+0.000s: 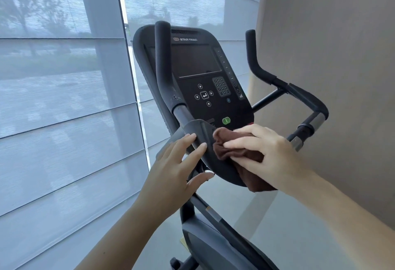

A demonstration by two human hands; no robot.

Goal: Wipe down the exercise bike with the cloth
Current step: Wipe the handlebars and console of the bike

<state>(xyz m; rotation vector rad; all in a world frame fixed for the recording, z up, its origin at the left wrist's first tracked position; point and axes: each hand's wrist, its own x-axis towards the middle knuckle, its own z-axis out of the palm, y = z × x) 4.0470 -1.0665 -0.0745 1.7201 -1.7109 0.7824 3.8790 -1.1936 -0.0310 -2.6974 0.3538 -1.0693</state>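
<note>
The black exercise bike's console (198, 73) faces me, with a dark screen, keypad and a green button. Below the console a black moulded housing (205, 139) joins the handlebars. My right hand (265, 152) presses a bunched brown cloth (230, 146) against this housing, fingers fairly straight over the cloth; the cloth's tail hangs below my wrist. My left hand (175, 169) rests on the housing's left side with straight fingers and the thumb under its lower edge.
The left handlebar (164, 60) rises in front of the console and the right handlebar (263, 71) curves off toward a beige wall (333, 56). Large windows with sheer blinds (64, 99) fill the left. The bike frame (213, 237) drops toward the floor.
</note>
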